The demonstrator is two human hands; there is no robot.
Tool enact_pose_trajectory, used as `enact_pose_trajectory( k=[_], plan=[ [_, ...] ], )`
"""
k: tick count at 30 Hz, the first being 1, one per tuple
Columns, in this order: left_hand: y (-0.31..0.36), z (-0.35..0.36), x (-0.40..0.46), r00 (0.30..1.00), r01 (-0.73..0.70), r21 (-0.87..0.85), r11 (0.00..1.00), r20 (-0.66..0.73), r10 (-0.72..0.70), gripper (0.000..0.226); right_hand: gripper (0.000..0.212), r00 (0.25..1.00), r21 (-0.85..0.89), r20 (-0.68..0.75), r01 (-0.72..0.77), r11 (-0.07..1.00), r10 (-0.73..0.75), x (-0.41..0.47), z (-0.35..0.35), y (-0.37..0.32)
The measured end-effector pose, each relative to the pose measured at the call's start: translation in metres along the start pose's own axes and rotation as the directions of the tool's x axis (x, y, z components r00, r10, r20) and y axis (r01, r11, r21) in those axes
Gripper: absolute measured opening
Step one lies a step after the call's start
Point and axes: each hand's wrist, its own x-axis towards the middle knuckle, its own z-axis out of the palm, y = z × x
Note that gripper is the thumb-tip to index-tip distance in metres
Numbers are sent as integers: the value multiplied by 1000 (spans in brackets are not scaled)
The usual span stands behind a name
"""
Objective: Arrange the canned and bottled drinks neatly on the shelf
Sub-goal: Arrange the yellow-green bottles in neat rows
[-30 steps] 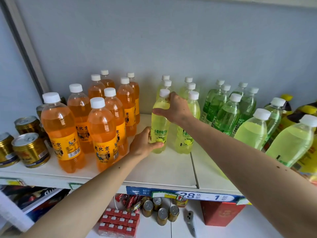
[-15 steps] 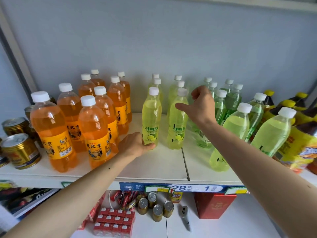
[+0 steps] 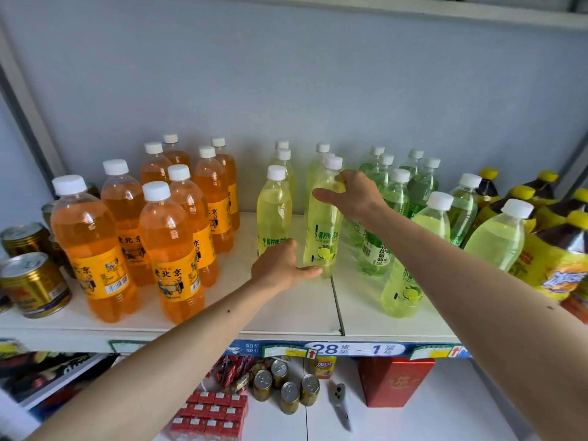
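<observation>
On the white shelf (image 3: 296, 316) stand several orange soda bottles (image 3: 168, 249) at the left, pale lime soda bottles in the middle and green soda bottles (image 3: 397, 198) behind my right arm. My right hand (image 3: 353, 195) grips the shoulder of a front lime bottle (image 3: 323, 227), which leans slightly. My left hand (image 3: 280, 265) cups the base of the same bottle, thumb across its front. Another lime bottle (image 3: 274, 211) stands just left of it, its base hidden by my left hand.
Two lime bottles (image 3: 499, 237) stand apart at the front right, beside large yellow-capped tea bottles (image 3: 560, 259). Gold cans (image 3: 35, 281) sit at the far left edge. The shelf below holds small cans (image 3: 289, 396), red packs and a red box (image 3: 391, 380).
My right hand came back from the green bottles and took the second lime bottle by its shoulder. My left hand slid right from the first lime bottle's base to this one's.
</observation>
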Motion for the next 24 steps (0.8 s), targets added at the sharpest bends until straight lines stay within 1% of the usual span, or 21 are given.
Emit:
enact_pose_trajectory(
  k=[2,4,5,7,9,13,15,17,19,24],
  plan=[
    [8,1,-1,1000,-25,-139,990,10,27,87,79,1000,-9,3,-12,1000,12,0,-7,-4],
    [14,2,-2,999,-45,-213,976,-11,44,91,81,999,2,11,-33,999,33,1,-12,-6],
    [16,3,-3,999,-49,-235,971,-24,45,90,79,999,10,14,-34,999,34,1,-13,-7],
    [19,4,-3,998,-51,-256,965,-34,44,79,70,1000,1,11,-25,1000,25,0,-15,-8],
    [20,4,-2,998,-59,-265,962,-31,52,71,74,1000,-17,7,-25,1000,25,-2,-15,-10],
    [19,5,-2,998,-68,-242,968,-24,64,69,68,1000,-39,0,-24,999,24,-4,-13,-10],
    [18,5,-2,997,-71,-210,975,-23,67,68,71,1000,-40,0,-22,999,22,-4,-12,-9],
    [15,6,-1,997,-73,-168,983,-15,72,68,79,1000,-28,-16,-11,1000,11,-4,-8,-6],
    [12,5,1,998,-68,-122,990,-2,69,66,81,999,-31,-33,-2,1000,1,-7,-4,-4],
    [2,-2,2,998,-68,-54,996,15,69,64,74,998,-81,-57,-2,997,-3,-9,10,9]
  ],
)
